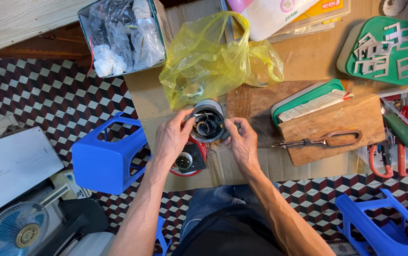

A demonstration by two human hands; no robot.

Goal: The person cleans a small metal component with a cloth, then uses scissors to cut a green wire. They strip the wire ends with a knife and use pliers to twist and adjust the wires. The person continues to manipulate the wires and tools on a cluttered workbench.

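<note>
A round grey metal motor housing (208, 121) with coiled windings inside sits on the cardboard sheet (280, 166) in front of me. My left hand (172, 137) grips its left rim with thumb and fingers. My right hand (243, 142) pinches its right rim. Just below my left hand lies a red and black round part (188, 161) with a metal hub. A crumpled yellow plastic bag (213, 61) lies right behind the housing.
A blue plastic stool (107, 156) stands at left, another (384, 227) at lower right. A wooden block (332, 125) bears pliers (317, 141). A green tray (389, 50) holds white pieces. A box of plastic bags (121, 35) and a small fan (14, 230) are nearby.
</note>
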